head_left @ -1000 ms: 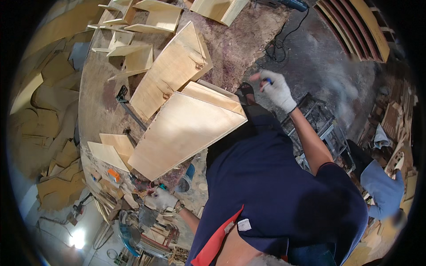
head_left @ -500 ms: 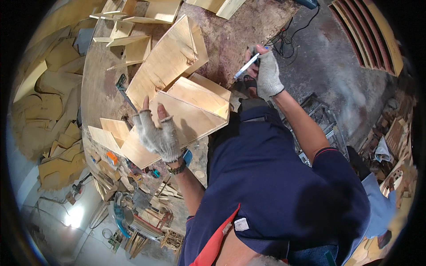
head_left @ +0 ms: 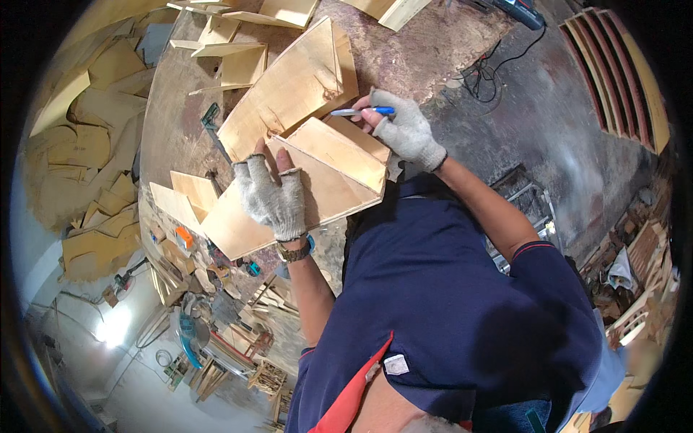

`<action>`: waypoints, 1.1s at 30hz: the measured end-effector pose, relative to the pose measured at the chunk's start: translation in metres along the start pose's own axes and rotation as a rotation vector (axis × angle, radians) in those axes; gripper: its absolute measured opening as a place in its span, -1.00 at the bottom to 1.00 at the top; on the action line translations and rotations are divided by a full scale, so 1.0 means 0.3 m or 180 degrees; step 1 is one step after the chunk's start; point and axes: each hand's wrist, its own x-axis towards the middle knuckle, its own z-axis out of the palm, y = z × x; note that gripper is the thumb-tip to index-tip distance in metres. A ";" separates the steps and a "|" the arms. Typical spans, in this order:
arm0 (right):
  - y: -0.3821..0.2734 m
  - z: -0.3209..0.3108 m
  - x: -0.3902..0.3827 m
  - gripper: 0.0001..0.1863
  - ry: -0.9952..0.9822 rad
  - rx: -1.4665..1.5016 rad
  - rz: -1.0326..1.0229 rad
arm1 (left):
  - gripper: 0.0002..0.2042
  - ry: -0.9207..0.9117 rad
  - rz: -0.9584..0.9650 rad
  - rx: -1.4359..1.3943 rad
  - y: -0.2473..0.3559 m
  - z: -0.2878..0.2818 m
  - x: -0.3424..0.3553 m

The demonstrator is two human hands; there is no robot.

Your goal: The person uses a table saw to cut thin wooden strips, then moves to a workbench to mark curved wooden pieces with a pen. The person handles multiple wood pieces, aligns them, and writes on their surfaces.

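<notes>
My right hand (head_left: 408, 130), in a pale fingerless work glove, grips a pen (head_left: 347, 112) with a light barrel and a blue end. It is above the right part of an angled plywood assembly. My left hand (head_left: 274, 190), gloved the same way, rests with fingers stretched out on the large flat plywood panel (head_left: 328, 186) of that assembly. Against its far side lies another joined plywood piece (head_left: 289, 83), with dark knots in the wood. The pen's tip is near the gap between the two pieces; whether it touches wood I cannot tell.
A green-handled clamp (head_left: 211, 119) lies left of the plywood. Several angled plywood pieces (head_left: 243, 66) stand on the worktable (head_left: 170, 133) at the far left. A corded power tool (head_left: 521, 13) is at the far right, near curved boards (head_left: 613, 79). A blue saw (head_left: 189, 339) stands lower left.
My right hand has come left and down toward the plywood, turning the pen nearly level. My left hand has settled flatter on the panel. The whole view has shifted slightly.
</notes>
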 end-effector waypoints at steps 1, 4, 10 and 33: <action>-0.002 0.015 0.010 -0.74 -0.0032 -0.0307 -0.0056 | -0.66 -0.0049 -0.0075 0.0015 0.000 0.001 0.000; -0.010 0.058 0.031 -0.74 -0.0171 -0.0915 -0.0050 | -0.66 -0.0084 -0.0122 0.0060 -0.007 0.007 0.000; -0.001 0.115 0.079 -0.73 -0.0246 -0.1308 -0.0130 | -0.67 0.0135 0.0066 0.0114 -0.022 0.020 0.003; -0.060 0.010 -0.071 -0.74 -0.0931 -0.2392 -0.0349 | -0.65 0.0049 -0.0169 -0.0138 -0.002 0.011 0.006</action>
